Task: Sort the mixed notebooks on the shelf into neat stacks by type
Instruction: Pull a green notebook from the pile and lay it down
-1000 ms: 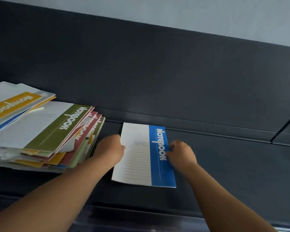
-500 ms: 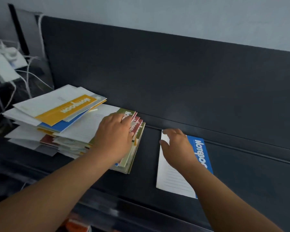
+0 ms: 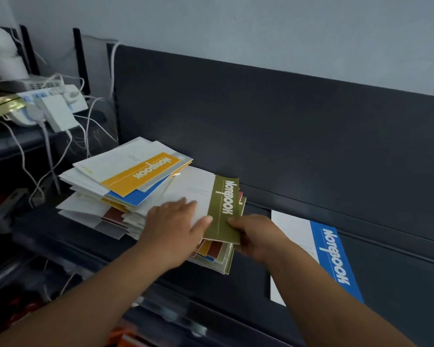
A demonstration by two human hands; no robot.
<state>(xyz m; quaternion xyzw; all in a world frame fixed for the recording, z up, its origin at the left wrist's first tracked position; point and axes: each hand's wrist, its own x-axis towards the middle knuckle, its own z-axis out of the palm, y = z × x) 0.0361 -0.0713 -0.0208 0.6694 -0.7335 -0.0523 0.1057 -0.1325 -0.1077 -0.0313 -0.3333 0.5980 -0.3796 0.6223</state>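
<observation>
Picking the next book off the big messy pile (image 3: pixel 135 196) on the dark shelf (image 3: pixel 398 271), with most of the sorting not yet done. Needs a lift and a new spot for the green notebook (image 3: pixel 223 209), maybe beside the blue notebook (image 3: pixel 336 259) lying flat just to the right. Left hand (image 3: pixel 176 221) open and flat on the green notebook's white part, right hand (image 3: pixel 256 236) pinching its near green edge.

white power adapter (image 3: pixel 58 113) | white cables (image 3: pixel 23 156) | gold foil (image 3: pixel 3 106) | grey wall (image 3: pixel 261 28)
</observation>
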